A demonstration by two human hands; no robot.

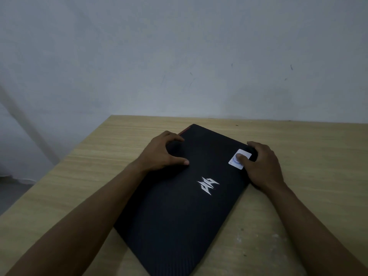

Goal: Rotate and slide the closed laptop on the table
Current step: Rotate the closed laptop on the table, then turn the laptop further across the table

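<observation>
Head view shows the closed black laptop with a fine ribbed lid (179, 206) lying flat and skewed on the pale wood-grain table (308, 176), running from the lower centre of the frame up toward its middle, its far corner pointing at the grey wall (179, 56). My left hand (159, 154) rests on the lid's upper left area with fingers spread and arched, thumb and fingertips pressing down on the surface, gripping nothing. My right hand (260, 166) wraps the laptop's upper right edge, thumb on top of the lid and the remaining fingers curled over the rim; whether they reach beneath the chassis I cannot tell. I judge the step in hand to be the rotation. To do it well, I would keep the left hand as a light pivot, apply only enough downward pressure to prevent skidding, and steer with the right hand at the edge, keeping the base flat on the table throughout so that no corner lifts or scrapes. Markings: a silver angular emblem (208, 185) sits mid-lid, with no legible lettering. A small white square sticker (242, 155) with a bluish round mark lies under my right thumb; its print is too small to read.
</observation>
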